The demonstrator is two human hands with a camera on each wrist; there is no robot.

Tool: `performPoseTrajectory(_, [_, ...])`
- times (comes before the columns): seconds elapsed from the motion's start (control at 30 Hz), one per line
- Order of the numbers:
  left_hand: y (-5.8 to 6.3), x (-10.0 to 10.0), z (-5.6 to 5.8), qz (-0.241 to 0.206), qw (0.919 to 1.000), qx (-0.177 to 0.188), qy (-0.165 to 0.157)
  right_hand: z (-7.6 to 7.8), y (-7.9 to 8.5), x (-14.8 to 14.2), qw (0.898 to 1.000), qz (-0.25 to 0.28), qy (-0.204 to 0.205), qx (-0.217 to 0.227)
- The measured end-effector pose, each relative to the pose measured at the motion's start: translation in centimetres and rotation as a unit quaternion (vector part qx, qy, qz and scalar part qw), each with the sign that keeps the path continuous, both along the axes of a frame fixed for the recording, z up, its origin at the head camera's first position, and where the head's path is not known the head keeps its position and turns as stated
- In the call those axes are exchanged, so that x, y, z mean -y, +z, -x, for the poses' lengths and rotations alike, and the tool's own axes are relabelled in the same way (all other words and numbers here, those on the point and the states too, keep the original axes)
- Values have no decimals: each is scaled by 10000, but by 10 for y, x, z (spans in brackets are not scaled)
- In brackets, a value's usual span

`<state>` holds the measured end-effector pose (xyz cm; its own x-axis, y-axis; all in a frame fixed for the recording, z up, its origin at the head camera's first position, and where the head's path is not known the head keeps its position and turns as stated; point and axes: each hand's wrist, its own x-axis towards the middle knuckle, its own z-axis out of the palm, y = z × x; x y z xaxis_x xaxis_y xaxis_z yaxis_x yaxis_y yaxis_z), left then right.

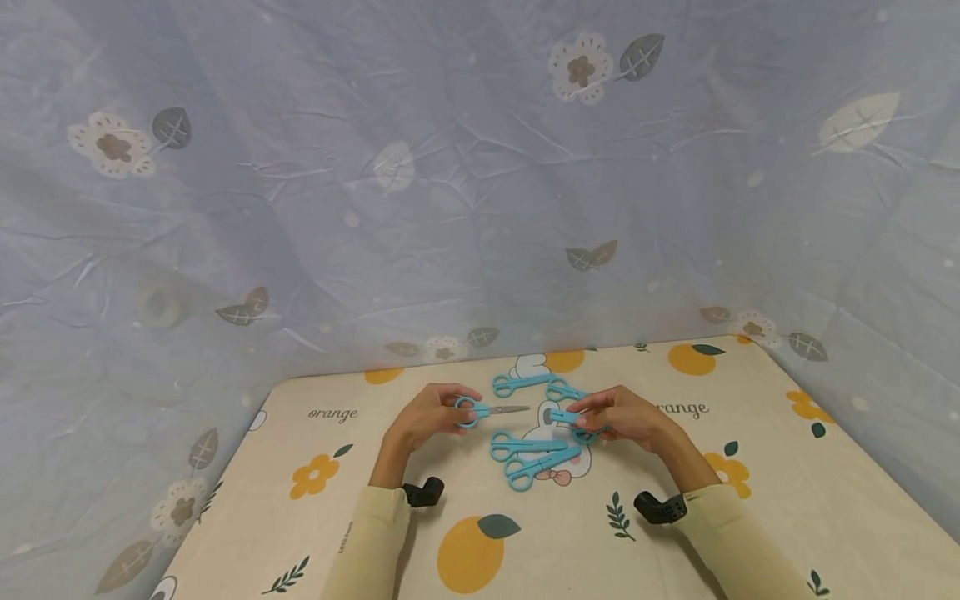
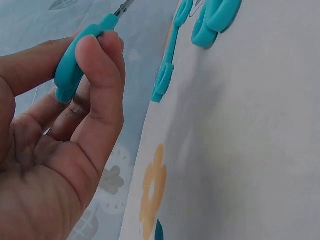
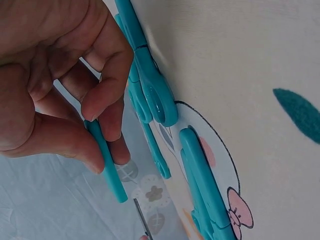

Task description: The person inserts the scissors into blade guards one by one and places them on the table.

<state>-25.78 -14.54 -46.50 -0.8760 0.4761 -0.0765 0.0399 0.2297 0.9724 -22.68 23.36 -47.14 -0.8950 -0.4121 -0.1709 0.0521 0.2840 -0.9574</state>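
Observation:
My left hand pinches the blue handles of a pair of scissors, with the bare metal blades pointing right. In the left wrist view the thumb and fingers press on the scissors' handle. Opposite, my right hand pinches a slim blue blade cover; its free end faces the blade tip, a small gap apart. The right wrist view shows this cover between thumb and fingertips. Below and behind the hands lie several more blue scissors with their blades covered, one partly hidden under the right hand.
A cream tablecloth with oranges, flowers and a rabbit print covers the table. Behind it and along the sides hangs a grey-blue patterned curtain. Covered scissors lie toward the back of the table. Each wrist wears a black camera mount.

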Motion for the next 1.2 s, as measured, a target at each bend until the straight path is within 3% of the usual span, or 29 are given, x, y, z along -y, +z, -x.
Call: performPoseTrajectory(1.2, [3, -16, -4, 52, 9994, -144, -300, 2, -6, 5, 9997, -112, -42, -226])
